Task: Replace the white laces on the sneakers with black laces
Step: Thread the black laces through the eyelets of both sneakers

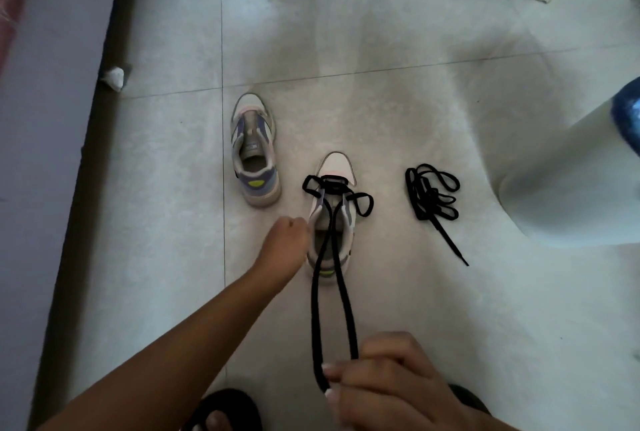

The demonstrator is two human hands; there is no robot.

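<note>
On the tiled floor point(398, 119) I see 2 sneakers: the far sneaker point(254, 150) unlaced, the near sneaker point(332, 216) part-threaded. My left hand point(287, 240) grips its side; my right hand point(391, 382) pinches both ends of the black lace point(317, 309). I judge lacing has just begun: next, even the ends and cross upward. A spare lace point(433, 196) lies right.
</note>
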